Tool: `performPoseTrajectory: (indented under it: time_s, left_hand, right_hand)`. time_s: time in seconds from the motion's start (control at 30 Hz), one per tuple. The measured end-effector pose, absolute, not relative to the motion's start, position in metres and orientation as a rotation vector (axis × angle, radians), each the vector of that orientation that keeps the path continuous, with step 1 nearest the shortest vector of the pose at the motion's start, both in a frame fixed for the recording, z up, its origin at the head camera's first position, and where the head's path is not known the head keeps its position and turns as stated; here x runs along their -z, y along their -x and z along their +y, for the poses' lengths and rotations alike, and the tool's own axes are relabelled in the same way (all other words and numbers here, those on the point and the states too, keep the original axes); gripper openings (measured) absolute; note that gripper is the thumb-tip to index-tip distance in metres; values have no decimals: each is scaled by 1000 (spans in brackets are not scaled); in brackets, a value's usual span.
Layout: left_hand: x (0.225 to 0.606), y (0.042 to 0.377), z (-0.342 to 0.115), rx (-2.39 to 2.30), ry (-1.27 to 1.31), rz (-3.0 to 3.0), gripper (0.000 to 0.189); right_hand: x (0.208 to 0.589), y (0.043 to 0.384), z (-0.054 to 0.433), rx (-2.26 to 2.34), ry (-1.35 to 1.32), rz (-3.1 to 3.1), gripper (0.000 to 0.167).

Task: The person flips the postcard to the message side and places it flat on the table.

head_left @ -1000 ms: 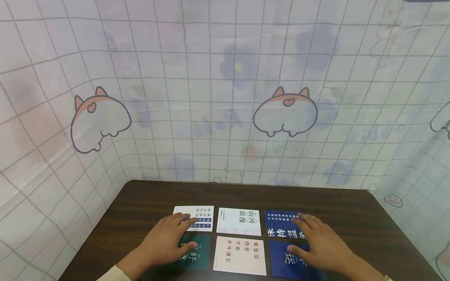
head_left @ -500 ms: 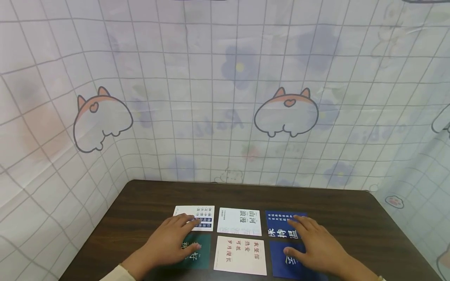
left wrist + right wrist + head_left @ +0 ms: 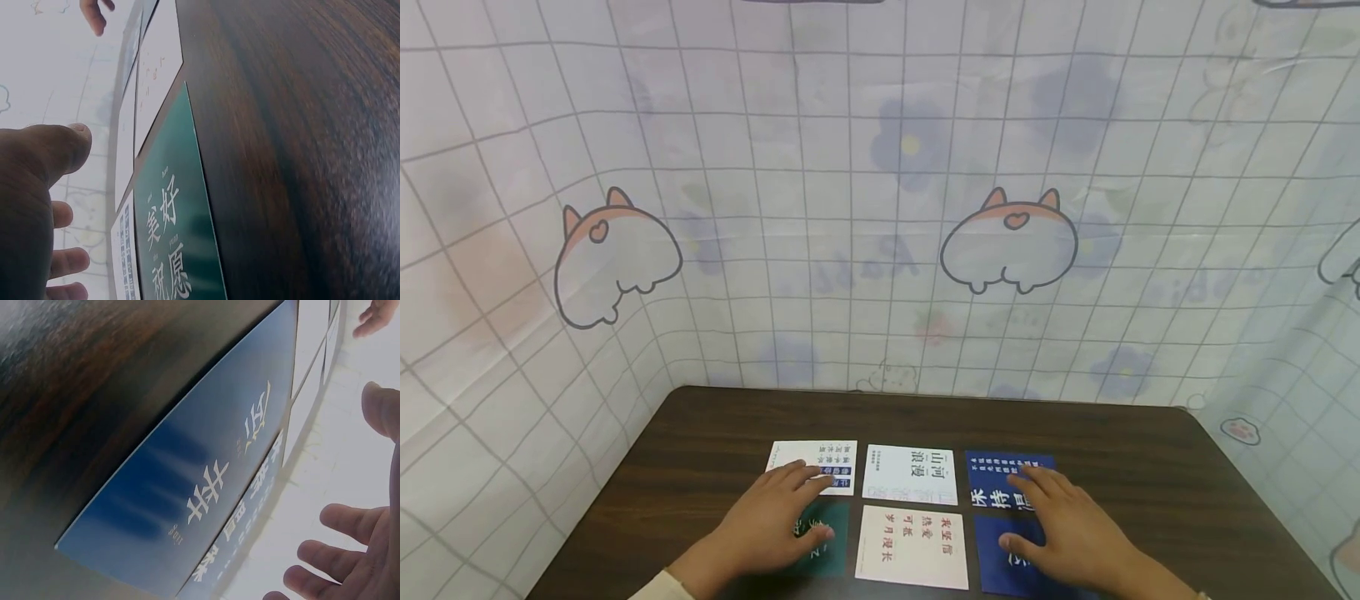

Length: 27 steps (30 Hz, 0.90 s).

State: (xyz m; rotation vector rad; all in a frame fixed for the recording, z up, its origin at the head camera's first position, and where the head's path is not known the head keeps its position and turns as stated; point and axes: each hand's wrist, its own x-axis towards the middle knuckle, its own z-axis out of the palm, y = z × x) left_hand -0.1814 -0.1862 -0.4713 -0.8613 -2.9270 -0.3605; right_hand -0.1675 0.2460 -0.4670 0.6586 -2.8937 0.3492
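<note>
Postcards with printed characters lie flat in two rows in the head view. My left hand (image 3: 771, 521) hovers over the green postcard (image 3: 833, 554) and the white one with blue text blocks (image 3: 788, 452), covering parts of both. Over the two blue postcards, front (image 3: 996, 575) and back (image 3: 987, 477), hangs my right hand (image 3: 1078, 529). Between the hands are a cream postcard with red text (image 3: 913, 567) and a white one with dark text (image 3: 887, 479). Both wrist views show a gap beneath relaxed, spread fingers; neither hand holds anything.
The postcards lie on a dark wood-grain table (image 3: 917, 408). Behind it and along both sides hangs a pale grid-patterned cloth (image 3: 850, 208) with cartoon animals and flowers.
My left hand has drifted a little to the right and my right hand a little to the left, so they are slightly closer together. The postcards have stayed in place.
</note>
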Motion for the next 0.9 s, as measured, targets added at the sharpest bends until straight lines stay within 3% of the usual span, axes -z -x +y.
performPoseTrajectory:
  time_s: [0.9]
  left_hand:
    - [476, 181, -177, 367, 882, -2953, 65]
  right_hand:
    - [468, 166, 231, -427, -683, -2965, 83]
